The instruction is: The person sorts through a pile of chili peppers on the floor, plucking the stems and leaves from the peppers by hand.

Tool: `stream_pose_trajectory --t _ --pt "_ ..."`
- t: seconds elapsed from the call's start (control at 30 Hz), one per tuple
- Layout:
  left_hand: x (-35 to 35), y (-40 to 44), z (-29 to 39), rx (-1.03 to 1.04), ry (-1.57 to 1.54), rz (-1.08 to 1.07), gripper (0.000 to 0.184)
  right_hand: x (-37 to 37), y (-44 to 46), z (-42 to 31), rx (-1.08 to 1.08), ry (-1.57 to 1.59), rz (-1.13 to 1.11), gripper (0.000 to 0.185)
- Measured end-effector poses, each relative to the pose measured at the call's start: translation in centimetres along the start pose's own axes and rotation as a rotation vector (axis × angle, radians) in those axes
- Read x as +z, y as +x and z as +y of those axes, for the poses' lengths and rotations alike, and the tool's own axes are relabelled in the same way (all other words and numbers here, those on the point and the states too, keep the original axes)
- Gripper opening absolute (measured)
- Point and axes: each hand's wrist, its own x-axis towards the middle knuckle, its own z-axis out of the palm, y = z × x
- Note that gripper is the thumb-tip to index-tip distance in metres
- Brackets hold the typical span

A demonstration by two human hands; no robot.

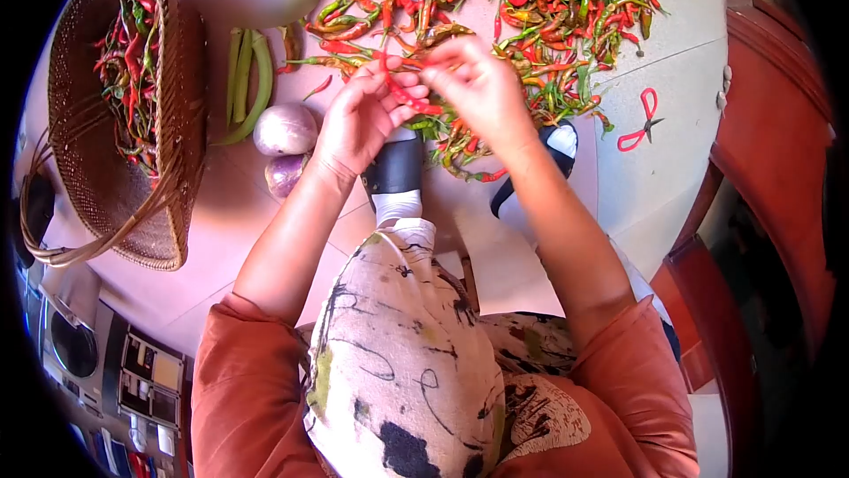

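My left hand (354, 129) is held palm up above the floor, its fingers curled around red chili peppers (400, 96). Close by on the right, my right hand (488, 98) is closed in a pinch at the end of a thin red chili; its fingertips are partly blurred. Below and beyond both hands spreads a large heap of red and green chili peppers (566, 14) on the tiled floor. Some of these chilies lie between my two dark shoes (395, 166).
To the left stands a wicker basket (187, 62) with more chilies (133, 80) inside. Long green vegetables (263, 80) and two round purple eggplants (285, 130) lie beside it. Red-handled scissors (650, 107) rest on the floor at right, near reddish wooden furniture (765, 151).
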Motion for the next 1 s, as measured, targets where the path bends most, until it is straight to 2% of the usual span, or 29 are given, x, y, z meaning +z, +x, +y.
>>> stream_pose_trajectory --t 0.07,0.1,0.13,0.17,0.2,0.23,0.3,0.4,0.47,0.53,0.57,0.6,0.63,0.7,0.73,0.77,0.83,0.87,0.93,1.0 --pt "1.0 0.1 -0.2 -0.001 -0.167 -0.007 0.033 0.5 -0.3 0.9 -0.021 -0.071 -0.126 0.016" --pt "0.4 0.4 -0.1 0.003 -0.168 -0.007 0.033 0.3 0.5 2.1 -0.049 -0.096 -0.038 0.017" --pt "-0.6 0.7 0.0 -0.013 -0.174 -0.097 0.039 -0.4 1.5 2.7 -0.148 -0.269 0.124 0.015" --pt "-1.6 0.9 -0.1 -0.029 -0.179 -0.185 0.045 -1.3 2.3 3.2 -0.142 -0.435 0.177 0.016" --pt "-1.6 0.7 0.0 -0.029 -0.177 -0.178 0.045 -1.9 3.0 3.1 -0.134 -0.599 0.231 0.017" --pt "-1.6 0.5 0.3 -0.031 -0.166 -0.104 0.046 -2.1 3.5 3.1 -0.133 -0.593 0.228 0.017" --pt "-1.7 0.4 0.9 -0.024 -0.166 -0.033 0.044 -2.3 4.4 3.2 -0.29 -0.848 0.16 0.019" --pt "-1.8 0.5 1.2 -0.007 -0.16 -0.035 0.041 -2.3 5.1 3.4 -0.238 -1.013 0.084 0.021" --pt "-1.5 0.4 1.5 -0.015 -0.18 -0.036 0.038 -2.4 4.9 3.6 -0.235 -1.027 0.051 0.018" --pt "-1.5 -0.1 1.5 -0.03 -0.203 -0.031 0.036 -2.7 4.0 3.3 -0.242 -0.792 -0.026 0.021" --pt "-1.8 -0.2 1.5 -0.031 -0.176 -0.03 0.034 -3.0 3.4 3.1 -0.141 -0.753 -0.065 0.019" --pt "-1.7 -0.1 1.5 -0.032 -0.15 -0.034 0.033 -3.4 2.8 2.9 -0.142 -0.757 -0.061 0.019" --pt "-1.1 -0.3 1.6 -0.025 -0.117 0.019 0.029 -3.8 2.3 2.8 -0.117 -0.774 -0.166 0.019" --pt "-1.7 -0.1 1.3 -0.015 -0.117 -0.005 0.029 -4.6 1.7 2.2 -0.01 -0.794 -0.351 0.016" --pt "-1.9 0.0 1.2 -0.003 -0.114 -0.02 0.029 -4.6 1.9 1.9 -0.007 -0.795 -0.348 0.016" --pt "-2.2 0.0 1.1 0.012 -0.076 -0.003 0.027 -4.4 2.3 1.7 0.042 -0.74 -0.204 0.016" --pt "-1.8 0.0 1.3 0.012 -0.051 0.02 0.021 -4.3 3.8 2.8 -0.086 -0.789 0.057 0.018" --pt "-1.6 -0.1 1.4 0.016 -0.025 0.041 0.014 -4.0 4.5 3.3 -0.086 -0.785 0.055 0.018" --pt "-1.4 -0.1 1.5 0.029 0.047 0.065 0.01 -2.4 5.7 3.6 -0.167 -0.817 0.189 0.021" --pt "-1.1 0.0 1.9 0.045 0.116 0.092 0.01 -1.3 6.3 4.0 -0.11 -0.935 0.214 0.021"
